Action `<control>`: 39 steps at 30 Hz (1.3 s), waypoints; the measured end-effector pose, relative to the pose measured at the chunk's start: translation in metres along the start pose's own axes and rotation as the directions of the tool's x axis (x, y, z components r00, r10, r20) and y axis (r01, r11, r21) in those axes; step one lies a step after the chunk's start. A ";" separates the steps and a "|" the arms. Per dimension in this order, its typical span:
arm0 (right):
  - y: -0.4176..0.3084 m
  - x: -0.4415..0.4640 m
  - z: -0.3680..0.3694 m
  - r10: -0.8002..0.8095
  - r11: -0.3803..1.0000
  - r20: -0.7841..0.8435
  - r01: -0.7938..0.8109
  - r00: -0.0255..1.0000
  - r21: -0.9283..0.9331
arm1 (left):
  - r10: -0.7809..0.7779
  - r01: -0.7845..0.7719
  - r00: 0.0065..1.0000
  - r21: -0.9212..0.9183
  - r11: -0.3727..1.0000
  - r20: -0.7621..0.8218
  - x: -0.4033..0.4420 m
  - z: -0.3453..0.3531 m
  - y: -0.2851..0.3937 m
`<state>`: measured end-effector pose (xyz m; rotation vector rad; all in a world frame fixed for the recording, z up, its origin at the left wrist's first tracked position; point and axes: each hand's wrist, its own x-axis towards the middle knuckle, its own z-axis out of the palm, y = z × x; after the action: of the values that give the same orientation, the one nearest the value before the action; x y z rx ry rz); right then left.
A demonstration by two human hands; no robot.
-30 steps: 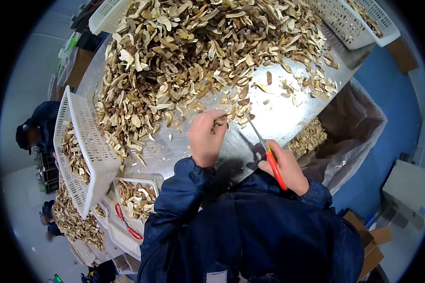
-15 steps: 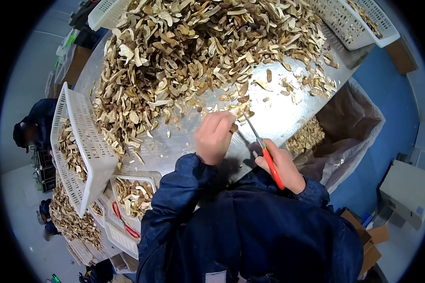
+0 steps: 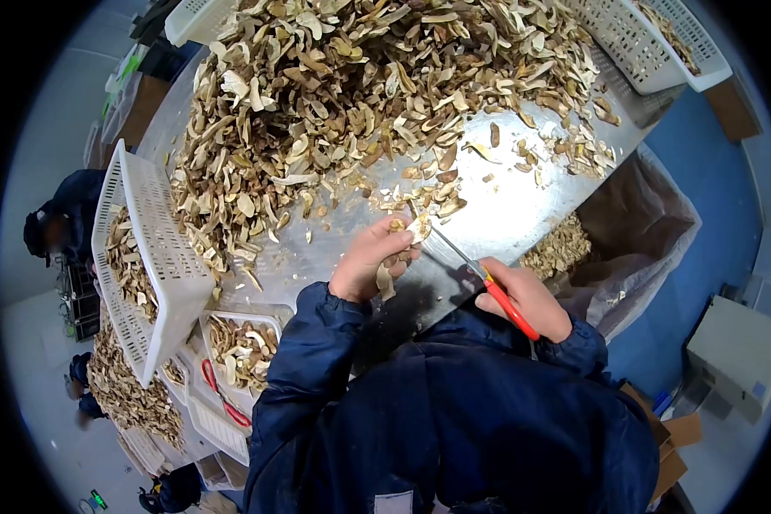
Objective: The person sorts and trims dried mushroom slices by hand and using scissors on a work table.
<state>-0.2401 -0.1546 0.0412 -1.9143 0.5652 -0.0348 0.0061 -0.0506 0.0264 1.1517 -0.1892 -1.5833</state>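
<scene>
Pale dried slices, like mushroom, are pinched in my left hand [image 3: 373,259], with one piece [image 3: 420,227] sticking up from the fingertips and another hanging below. My right hand [image 3: 525,300] is closed on red-handled scissors [image 3: 511,307]. The blades point up and left, their tip beside the piece at my left fingertips; whether they touch cannot be told. Small loose pieces [image 3: 445,195] lie on the metal table [image 3: 488,224] just beyond my hands. Behind them rises a large heap of brown and cream slices [image 3: 317,111].
A white perforated basket [image 3: 167,248] tilts at the left, near a tray of slices [image 3: 242,349] and other red-handled scissors [image 3: 223,396]. Another basket [image 3: 651,56] stands at the upper right. A lined bin [image 3: 634,231] holds pieces at the right. People in dark clothes [image 3: 73,210] are at the far left.
My left hand has turned and opened its grip to view, showing several slices. The scissors have tilted further over, and their tip now lies near the held piece.
</scene>
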 end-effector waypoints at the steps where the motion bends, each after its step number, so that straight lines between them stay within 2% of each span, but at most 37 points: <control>1: 0.000 0.000 0.001 0.018 1.000 -0.020 -0.018 1.000 -0.025 | 0.025 -0.025 0.998 0.002 1.000 -0.056 -0.001 0.007 0.000; 3: -0.002 0.001 0.005 0.046 0.996 -0.056 -0.051 0.997 -0.077 | 0.090 -0.091 0.990 -0.005 0.996 -0.109 -0.003 0.013 0.001; 5: -0.004 0.002 0.006 0.058 0.998 -0.036 -0.057 0.998 0.018 | 0.167 -0.170 0.981 -0.023 0.985 -0.096 -0.005 0.016 0.000; 11: -0.021 0.007 0.017 0.048 0.990 -0.051 -0.040 0.998 0.137 | 0.311 -0.253 0.924 0.252 0.934 -0.222 -0.012 0.051 -0.005; 17: -0.020 0.004 0.032 0.107 0.983 -0.042 -0.099 0.993 0.153 | 0.302 -0.232 0.920 0.274 0.933 -0.251 -0.013 0.057 -0.015; 20: -0.008 0.002 0.041 0.082 0.992 -0.043 -0.078 0.996 0.097 | 0.256 -0.194 0.933 0.244 0.950 -0.254 -0.012 0.053 -0.017; 26: -0.018 0.002 0.029 0.122 0.983 -0.040 -0.115 0.992 0.140 | 0.117 -0.118 0.978 0.005 0.993 -0.171 -0.010 0.041 -0.018; 29: -0.014 0.000 0.029 0.046 0.998 -0.104 -0.042 0.993 0.037 | 0.128 -0.128 0.981 0.014 0.992 -0.148 -0.010 0.036 -0.018; 35: -0.026 0.000 0.027 0.093 0.982 -0.143 -0.114 0.985 -0.148 | 0.147 -0.118 0.969 0.152 0.981 -0.197 -0.013 0.041 -0.015; 38: -0.022 0.001 0.033 0.065 0.966 -0.205 -0.113 0.977 -0.233 | 0.167 -0.127 0.957 0.174 0.976 -0.237 -0.014 0.044 -0.017; 39: -0.022 0.001 0.034 0.106 0.958 -0.176 -0.148 0.979 -0.247 | 0.158 -0.116 0.958 0.181 0.977 -0.238 -0.014 0.044 -0.017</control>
<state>-0.2218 -0.1187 0.0462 -2.1365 0.8360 -0.0335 -0.0386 -0.0522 0.0458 1.4263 -0.2319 -1.3043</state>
